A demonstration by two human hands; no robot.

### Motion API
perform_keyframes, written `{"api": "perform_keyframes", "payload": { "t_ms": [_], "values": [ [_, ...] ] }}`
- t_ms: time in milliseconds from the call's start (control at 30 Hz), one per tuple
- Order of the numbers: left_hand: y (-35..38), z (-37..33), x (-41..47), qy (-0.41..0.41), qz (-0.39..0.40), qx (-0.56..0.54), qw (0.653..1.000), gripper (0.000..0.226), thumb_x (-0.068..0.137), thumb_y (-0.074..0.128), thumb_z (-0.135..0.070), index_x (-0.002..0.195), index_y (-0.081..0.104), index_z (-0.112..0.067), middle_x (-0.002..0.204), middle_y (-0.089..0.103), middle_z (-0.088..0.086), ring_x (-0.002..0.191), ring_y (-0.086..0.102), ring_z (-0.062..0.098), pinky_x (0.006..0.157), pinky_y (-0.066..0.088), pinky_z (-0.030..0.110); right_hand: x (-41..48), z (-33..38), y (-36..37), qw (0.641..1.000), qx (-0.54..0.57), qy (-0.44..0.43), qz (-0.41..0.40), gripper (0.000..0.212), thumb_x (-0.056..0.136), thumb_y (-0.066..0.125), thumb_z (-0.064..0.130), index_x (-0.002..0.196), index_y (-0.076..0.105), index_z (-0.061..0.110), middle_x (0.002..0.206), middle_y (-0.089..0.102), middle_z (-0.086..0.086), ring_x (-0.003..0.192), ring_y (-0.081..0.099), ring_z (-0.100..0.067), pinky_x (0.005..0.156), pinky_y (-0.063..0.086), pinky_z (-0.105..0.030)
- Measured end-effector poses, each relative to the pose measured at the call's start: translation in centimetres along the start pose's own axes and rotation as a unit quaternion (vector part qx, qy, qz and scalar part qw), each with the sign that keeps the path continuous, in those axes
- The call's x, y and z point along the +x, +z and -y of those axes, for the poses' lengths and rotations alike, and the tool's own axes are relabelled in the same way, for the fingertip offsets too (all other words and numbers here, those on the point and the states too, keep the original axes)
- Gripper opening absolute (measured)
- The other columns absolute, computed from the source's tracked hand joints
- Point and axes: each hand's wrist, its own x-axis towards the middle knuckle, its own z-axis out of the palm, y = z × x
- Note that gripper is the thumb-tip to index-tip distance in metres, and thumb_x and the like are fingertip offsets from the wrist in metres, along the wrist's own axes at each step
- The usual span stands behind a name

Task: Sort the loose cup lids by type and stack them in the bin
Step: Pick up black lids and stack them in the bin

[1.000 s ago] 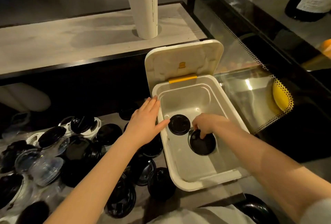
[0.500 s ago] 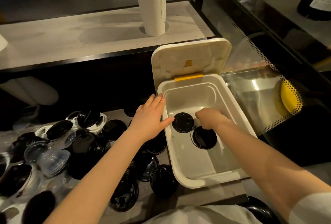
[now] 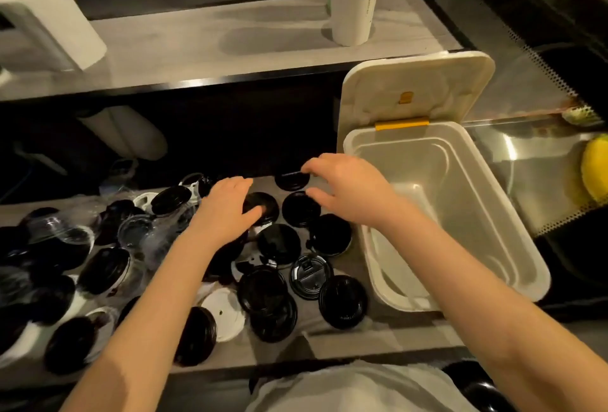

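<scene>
Several loose black cup lids (image 3: 279, 243) lie scattered on the grey counter, with clear lids (image 3: 135, 230) and a white lid (image 3: 225, 313) among them. The white bin (image 3: 411, 161) stands at the right with its hinged cover up. My right forearm crosses its near-left corner, and no lids show in the part of it I can see. My left hand (image 3: 223, 210) lies over a small black lid (image 3: 266, 205), thumb touching it. My right hand (image 3: 342, 191) hovers with bent fingers between two black lids, its fingertips at the edge of the far one (image 3: 289, 181).
A tall white roll (image 3: 352, 0) stands on the raised shelf behind, and a white box (image 3: 46, 26) sits at its far left. A yellow object (image 3: 595, 171) lies right of the bin. The counter's front edge is close to my body.
My right hand has come out of the bin and moved left over the loose lids. My left hand has left the bin's rim and dropped onto a black lid. The view has shifted left.
</scene>
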Motion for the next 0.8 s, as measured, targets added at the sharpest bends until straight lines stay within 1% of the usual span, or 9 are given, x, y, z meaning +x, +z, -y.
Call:
{"api": "perform_keyframes", "payload": {
  "t_ms": [100,167,233,333,433,500,633,733,800],
  "values": [
    [2.2,3.1,-1.7,0.002,0.068,-0.008,0.998,0.063,0.09,0.057,-0.036,0.143,0.036,-0.01,0.149,0.034,0.008,0.139,0.025,0.025,0.115,0.024,0.039,0.6,2.5,3.9,0.998,0.003,-0.012,0.061,0.039,0.093,0.052,0.033,0.13,0.049,0.02,0.12,0.057,-0.002,0.109,0.054,-0.022,0.087,0.047,-0.037],
    [3.4,4.7,-2.9,-0.01,0.1,0.007,0.995,0.066,0.09,0.057,-0.037,0.146,0.031,-0.013,0.153,0.026,0.007,0.142,0.016,0.025,0.115,0.021,0.042,0.5,3.8,6.9,0.992,0.0,-0.006,0.124,0.041,0.092,0.054,0.032,0.13,0.049,0.019,0.121,0.055,-0.006,0.111,0.053,-0.026,0.086,0.048,-0.039],
    [4.3,6.0,-3.7,-0.022,0.116,0.023,0.993,0.077,0.088,0.057,-0.042,0.149,0.018,-0.015,0.157,0.012,0.005,0.145,0.004,0.023,0.116,0.018,0.046,-0.1,4.9,10.0,0.985,-0.015,-0.008,0.17,0.048,0.089,0.058,0.032,0.133,0.046,0.018,0.127,0.05,-0.008,0.115,0.05,-0.03,0.086,0.048,-0.04],
    [4.9,7.4,-4.1,-0.027,0.138,0.025,0.99,0.091,0.084,0.061,-0.047,0.151,0.006,-0.017,0.159,0.002,0.001,0.146,-0.001,0.022,0.116,0.018,0.046,-1.4,6.5,14.2,0.972,-0.042,-0.017,0.23,0.073,0.084,0.065,0.034,0.146,0.027,0.021,0.147,0.03,-0.01,0.13,0.034,-0.033,0.096,0.042,-0.045],
    [5.0,8.4,-3.9,-0.029,0.147,0.012,0.989,0.09,0.085,0.062,-0.044,0.151,0.006,-0.018,0.157,0.013,0.002,0.144,0.009,0.022,0.115,0.022,0.042,-2.5,7.5,17.1,0.964,-0.057,-0.01,0.259,0.096,0.079,0.071,0.04,0.151,0.01,0.025,0.157,0.009,-0.009,0.142,0.013,-0.033,0.108,0.029,-0.05],
    [5.0,9.0,-3.7,-0.023,0.141,0.0,0.99,0.087,0.086,0.062,-0.042,0.151,0.009,-0.017,0.154,0.021,0.003,0.142,0.016,0.022,0.113,0.026,0.041,-2.6,7.7,18.0,0.968,-0.066,-0.007,0.241,0.097,0.079,0.071,0.037,0.151,0.008,0.026,0.157,0.009,-0.009,0.143,0.009,-0.032,0.11,0.027,-0.049],
    [5.0,9.6,-3.5,0.001,0.126,-0.018,0.992,0.078,0.087,0.061,-0.044,0.149,0.022,-0.016,0.152,0.028,0.001,0.14,0.022,0.021,0.112,0.026,0.038,-2.3,7.4,17.8,0.981,-0.052,0.004,0.186,0.092,0.077,0.069,0.035,0.15,0.015,0.023,0.15,0.024,-0.007,0.138,0.024,-0.028,0.107,0.03,-0.041],
    [4.8,9.6,-3.4,0.016,0.088,-0.05,0.995,0.069,0.089,0.056,-0.045,0.145,0.031,-0.015,0.149,0.032,0.001,0.138,0.026,0.02,0.111,0.026,0.036,-1.9,7.1,16.6,0.991,0.047,0.063,0.108,0.094,0.069,0.071,0.041,0.147,0.022,0.022,0.142,0.035,-0.002,0.128,0.041,-0.024,0.101,0.04,-0.037],
    [4.3,9.0,-3.2,0.003,0.022,-0.148,0.989,0.057,0.091,0.054,-0.041,0.139,0.042,-0.013,0.14,0.043,0.004,0.132,0.035,0.021,0.108,0.031,0.035,-1.3,6.9,15.1,0.988,0.119,0.096,0.03,0.092,0.067,0.075,0.039,0.143,0.028,0.018,0.139,0.041,-0.001,0.124,0.046,-0.023,0.098,0.044,-0.036]
  ]
}}
